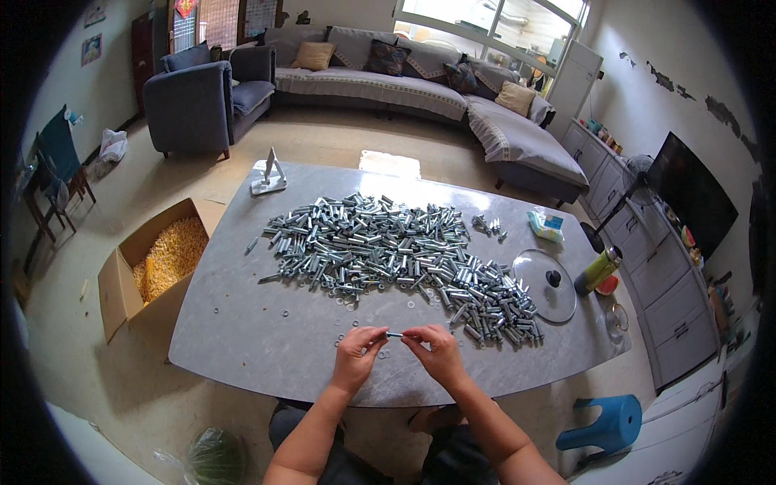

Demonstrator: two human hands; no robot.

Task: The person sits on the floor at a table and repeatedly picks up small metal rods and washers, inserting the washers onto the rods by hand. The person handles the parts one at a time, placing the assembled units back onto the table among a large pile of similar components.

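Between my two hands, over the near part of the grey table (pixel 260 339), is a slim metal bolt (pixel 394 334). The fingertips of my left hand (pixel 359 357) pinch one end of it. Those of my right hand (pixel 438 351) grip the other end, so only the middle of the shank shows. Beyond my hands spreads a wide heap of zinc-coloured expansion bolts and sleeves (pixel 376 242). Its right part (pixel 497 303) reaches down towards the near edge. Several loose washers (pixel 411 305) lie between the heap and my hands, some close to my left fingers.
A glass lid (pixel 545 291), a green flask (pixel 599 270) and a wipes packet (pixel 545 225) occupy the table's right side. At the far left corner is a white stand (pixel 269 176). A carton of corn kernels (pixel 173 254) sits left; a blue stool (pixel 606 424) is at lower right.
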